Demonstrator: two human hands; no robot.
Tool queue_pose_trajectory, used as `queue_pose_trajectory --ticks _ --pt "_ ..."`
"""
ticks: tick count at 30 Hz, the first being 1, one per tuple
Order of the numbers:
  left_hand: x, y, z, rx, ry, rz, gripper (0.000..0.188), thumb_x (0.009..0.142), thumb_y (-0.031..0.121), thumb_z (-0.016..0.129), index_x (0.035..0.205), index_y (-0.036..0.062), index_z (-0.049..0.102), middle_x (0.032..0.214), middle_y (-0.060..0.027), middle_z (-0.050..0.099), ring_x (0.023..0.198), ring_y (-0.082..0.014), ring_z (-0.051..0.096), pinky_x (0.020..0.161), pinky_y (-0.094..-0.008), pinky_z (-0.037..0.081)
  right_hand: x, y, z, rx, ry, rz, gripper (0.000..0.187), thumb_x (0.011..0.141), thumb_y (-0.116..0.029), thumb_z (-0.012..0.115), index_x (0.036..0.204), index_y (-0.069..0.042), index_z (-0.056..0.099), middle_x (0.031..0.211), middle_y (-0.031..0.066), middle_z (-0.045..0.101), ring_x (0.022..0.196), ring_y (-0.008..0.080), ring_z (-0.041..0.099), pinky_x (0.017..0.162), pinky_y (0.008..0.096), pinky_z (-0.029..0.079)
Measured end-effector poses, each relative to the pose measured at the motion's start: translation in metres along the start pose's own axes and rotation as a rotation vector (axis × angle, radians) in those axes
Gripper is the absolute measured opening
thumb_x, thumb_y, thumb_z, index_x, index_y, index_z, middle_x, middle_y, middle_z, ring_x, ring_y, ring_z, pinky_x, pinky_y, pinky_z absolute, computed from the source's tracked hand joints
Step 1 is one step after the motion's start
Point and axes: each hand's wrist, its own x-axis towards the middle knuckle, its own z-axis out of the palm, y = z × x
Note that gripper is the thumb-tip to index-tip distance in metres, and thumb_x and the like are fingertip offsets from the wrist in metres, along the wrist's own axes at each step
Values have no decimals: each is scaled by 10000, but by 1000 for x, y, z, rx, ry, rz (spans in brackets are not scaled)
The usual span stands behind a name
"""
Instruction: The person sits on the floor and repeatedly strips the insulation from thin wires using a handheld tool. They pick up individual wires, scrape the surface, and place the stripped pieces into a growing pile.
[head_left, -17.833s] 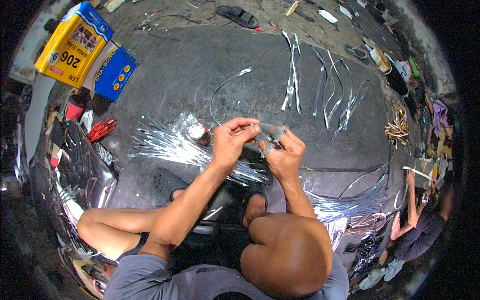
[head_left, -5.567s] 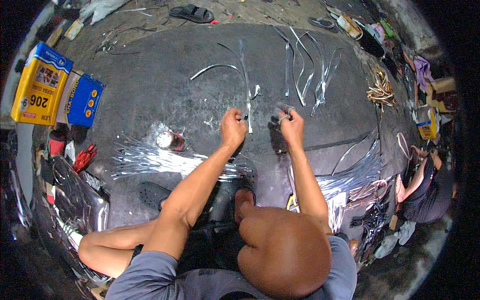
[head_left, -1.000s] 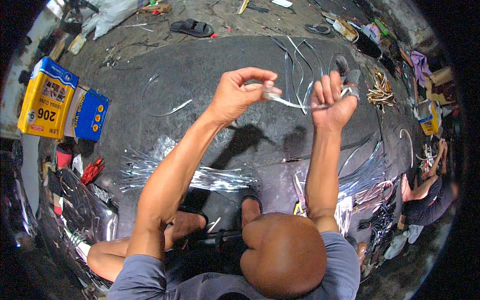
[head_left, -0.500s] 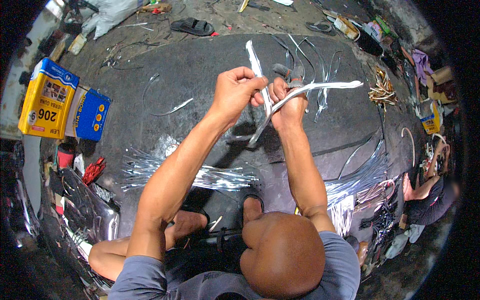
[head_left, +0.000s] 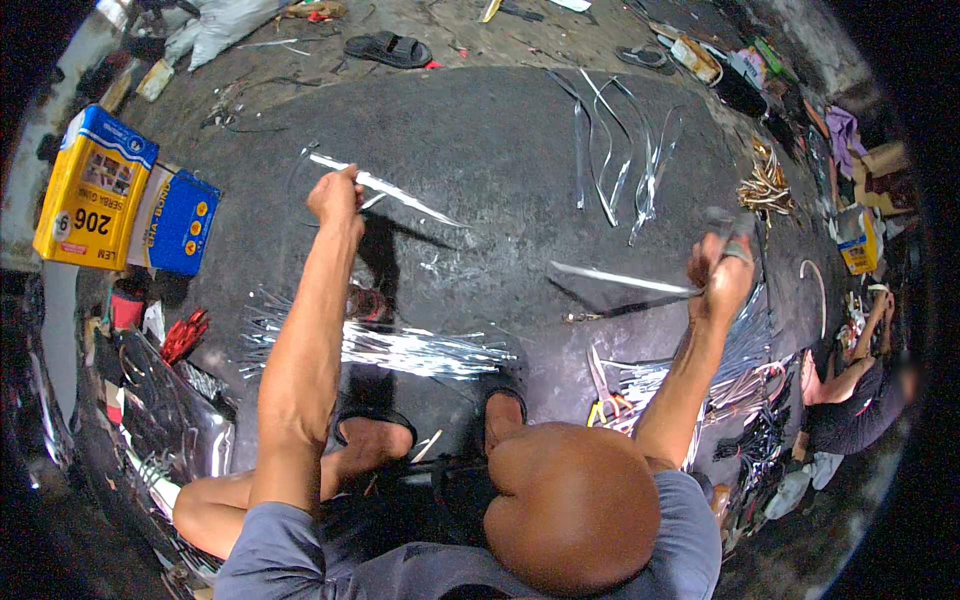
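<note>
Both arms are spread wide over the dark mat (head_left: 465, 125). The left hand (head_left: 335, 197) is reached out far forward and left in a loose fist, fingers closed on a silver strip (head_left: 408, 196) that slants down to the right. The right hand (head_left: 722, 278) is out right and lower, kinda blurry, fingers curled around the end of a second strip (head_left: 620, 278) pointing left. Scissors (head_left: 603, 390) sit just left of the right forearm.

White strip (head_left: 620, 278), three o'clock: one. Loose sandals (head_left: 388, 52), eleven and one o'clock: two. Scissors (head_left: 603, 392), four o'clock: one pair.
</note>
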Motion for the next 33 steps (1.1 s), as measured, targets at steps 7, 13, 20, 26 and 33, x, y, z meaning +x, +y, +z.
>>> queue_pose_trajectory --ticks 7,13,20,26,33 --pt "-83 -25 14 -74 -560 164 149 825 -20 665 965 23 637 766 -43 644 570 -96 592 499 -218 469 -57 84 35 -1337 -249 -85 340 851 -175 628 1149 -18 584 933 252 664 916 448 635 809 517 502" --pt "-187 -41 29 -62 -741 62 148 856 22 686 989 10 622 800 -53 669 622 -115 642 542 -226 511 -80 92 135 -334 -330 -99 228 965 -68 483 1167 -6 569 933 109 684 836 202 633 755 338 487" --pt "-160 -11 10 -129 -533 235 114 886 65 691 968 -14 692 790 -49 676 640 -85 619 555 -199 489 -74 84 155 -480 -310 -232 191 884 -21 572 1069 22 585 845 128 644 780 189 602 680 345 473" --pt "-159 -12 1 -134 -499 210 128 870 50 711 965 -33 688 799 -66 685 668 -101 649 564 -209 502 -65 57 147 -509 -538 -66 207 883 -38 603 1076 35 594 855 73 615 799 130 560 702 279 460" --pt "-180 3 4 -33 -395 256 107 831 63 745 898 -11 708 777 -14 674 678 -53 574 609 -205 442 -90 17 179 -506 -734 -547 298 683 -95 729 965 -12 679 790 162 604 731 346 625 638 382 500"
